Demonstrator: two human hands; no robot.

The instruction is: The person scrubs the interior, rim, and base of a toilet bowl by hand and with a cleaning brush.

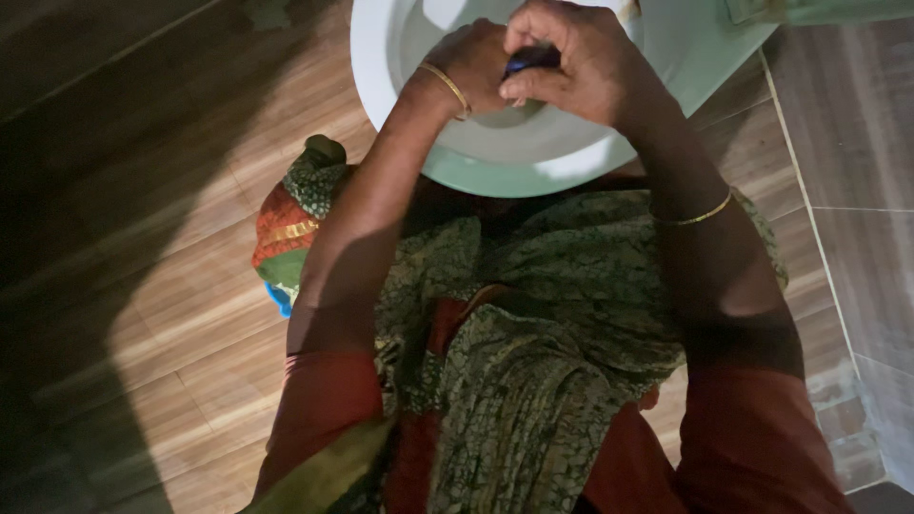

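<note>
Both my hands meet over a white toilet bowl (376,57) at the top of the view. My right hand (581,62) is curled around a small dark blue object (530,60), which looks like a cap or bottle top. My left hand (471,67) is closed just beside it, touching the same object from the left; what it grips is mostly hidden. Each wrist carries a thin gold bangle. A green patterned garment with red sleeves fills the lower middle.
Brown wood-look floor tiles (171,314) spread to the left and below. Grey tiles (866,190) run along the right side. A bit of blue (278,301) peeks out under the cloth at my left elbow. The scene is dim.
</note>
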